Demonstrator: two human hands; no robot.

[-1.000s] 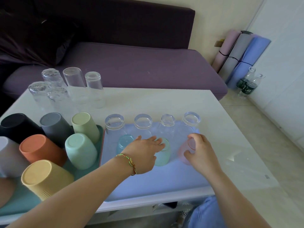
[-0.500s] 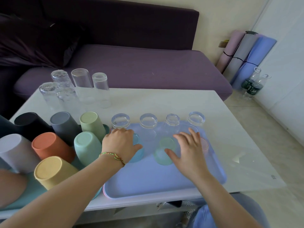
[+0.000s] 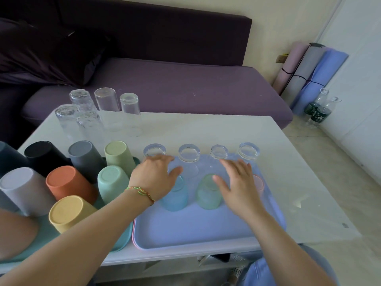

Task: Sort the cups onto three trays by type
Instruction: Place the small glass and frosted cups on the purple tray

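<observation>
White glossy tabletop [image 3: 206, 129]. Behind it a purple sofa [image 3: 181, 89] with a dark backrest; dark cushion [image 3: 49, 56] at its left end. Cream wall [image 3: 278, 19]. Pink, grey and blue rolled mats [image 3: 307, 73] lean in the corner, two plastic bottles [image 3: 316, 112] beside them on the beige tiled floor [image 3: 340, 178]. Daylight, soft.

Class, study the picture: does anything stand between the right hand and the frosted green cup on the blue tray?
Nothing visible does. The right hand, fingers spread, is close beside the frosted green cup, its thumb over the cup's top in this view.
</observation>
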